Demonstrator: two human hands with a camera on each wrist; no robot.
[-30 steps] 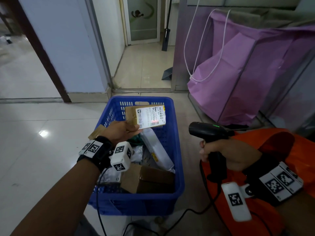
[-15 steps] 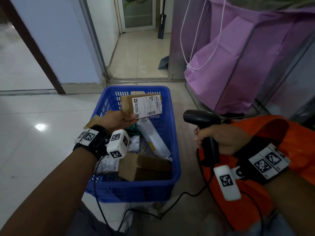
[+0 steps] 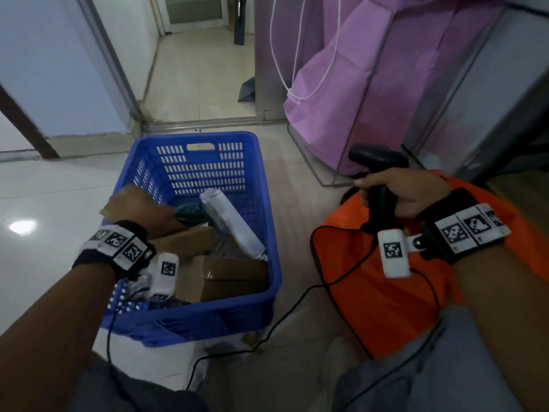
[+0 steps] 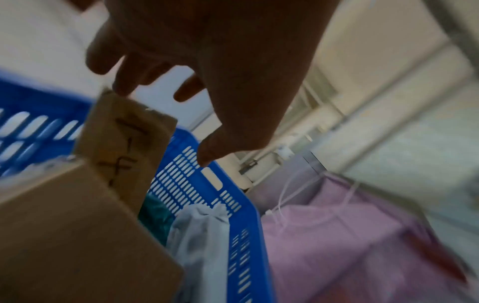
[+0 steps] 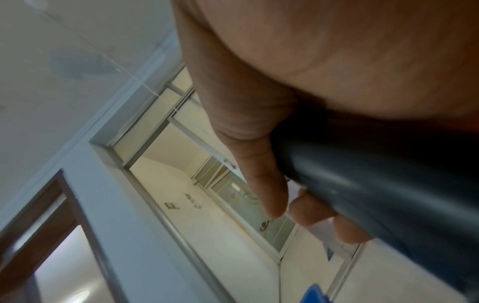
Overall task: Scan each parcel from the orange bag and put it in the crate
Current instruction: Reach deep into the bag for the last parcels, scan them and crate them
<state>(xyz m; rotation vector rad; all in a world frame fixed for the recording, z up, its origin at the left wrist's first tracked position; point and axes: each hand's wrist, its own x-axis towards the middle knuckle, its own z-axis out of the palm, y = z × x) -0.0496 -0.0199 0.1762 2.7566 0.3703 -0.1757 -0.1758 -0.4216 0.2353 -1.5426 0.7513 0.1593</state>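
Lowered since the earlier frame, the left hand (image 3: 139, 208) now hangs with loose fingers over the cardboard parcel (image 4: 124, 141) in the blue crate (image 3: 267, 233), centre left. Right hand (image 3: 407, 191) grasps the black scanner (image 3: 377, 156), centre right.

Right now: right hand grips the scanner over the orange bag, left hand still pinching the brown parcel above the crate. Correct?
Not quite. The left hand has let go: the left wrist view shows its fingers spread, the brown parcel standing in the crate. Right hand does grip the scanner.
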